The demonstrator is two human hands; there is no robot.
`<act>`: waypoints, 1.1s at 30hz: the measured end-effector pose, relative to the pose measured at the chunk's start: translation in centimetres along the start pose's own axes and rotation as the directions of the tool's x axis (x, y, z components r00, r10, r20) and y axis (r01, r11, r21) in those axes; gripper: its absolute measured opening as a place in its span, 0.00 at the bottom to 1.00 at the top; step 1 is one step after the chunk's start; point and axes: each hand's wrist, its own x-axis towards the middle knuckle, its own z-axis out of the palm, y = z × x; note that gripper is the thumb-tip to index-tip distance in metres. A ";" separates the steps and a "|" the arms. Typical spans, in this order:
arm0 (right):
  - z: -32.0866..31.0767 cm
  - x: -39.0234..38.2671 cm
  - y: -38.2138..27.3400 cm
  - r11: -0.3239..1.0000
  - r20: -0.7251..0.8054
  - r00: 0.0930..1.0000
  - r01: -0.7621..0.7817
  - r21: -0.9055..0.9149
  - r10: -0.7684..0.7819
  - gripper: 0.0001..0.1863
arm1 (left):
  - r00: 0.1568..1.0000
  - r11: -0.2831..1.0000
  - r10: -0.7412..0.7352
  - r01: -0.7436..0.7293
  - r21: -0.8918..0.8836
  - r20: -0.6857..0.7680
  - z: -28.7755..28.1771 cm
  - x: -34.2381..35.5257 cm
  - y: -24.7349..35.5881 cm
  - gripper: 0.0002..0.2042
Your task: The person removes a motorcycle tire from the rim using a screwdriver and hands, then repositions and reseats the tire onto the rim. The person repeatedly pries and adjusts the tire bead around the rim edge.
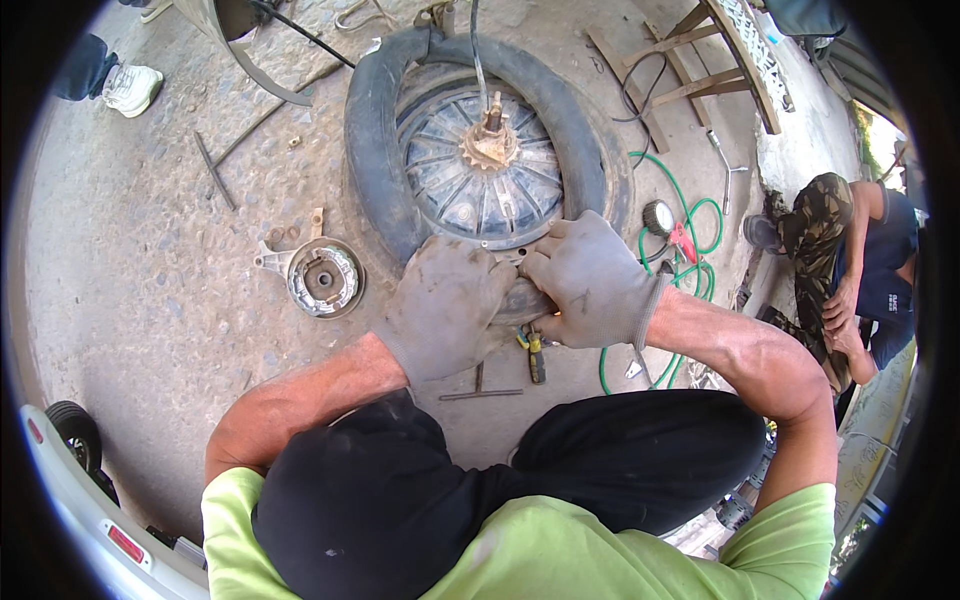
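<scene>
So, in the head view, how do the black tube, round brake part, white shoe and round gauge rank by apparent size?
1. Black tube
2. Round brake part
3. White shoe
4. Round gauge

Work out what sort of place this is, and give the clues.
Probably a small outdoor wheel-repair spot. A wheel lies flat with a rubber tube around it, a dial gauge lies nearby, and a screwdriver is on the ground.
</scene>
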 end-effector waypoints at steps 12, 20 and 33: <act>1.0 -1.1 0.7 1.000 -0.092 0.995 -0.024 0.019 0.026 0.22 | 0.996 1.000 -0.009 0.010 0.013 -0.085 0.3 0.8 0.8 0.30; -2.0 -1.2 2.1 1.000 -0.018 1.000 0.001 0.030 0.000 0.30 | 0.994 0.994 -0.103 0.102 0.049 0.022 -0.9 2.8 1.7 0.33; 0.1 -8.5 0.3 0.134 0.530 0.714 -0.645 0.752 0.457 0.27 | 0.997 0.997 -0.072 0.072 0.002 0.038 0.0 3.6 2.2 0.30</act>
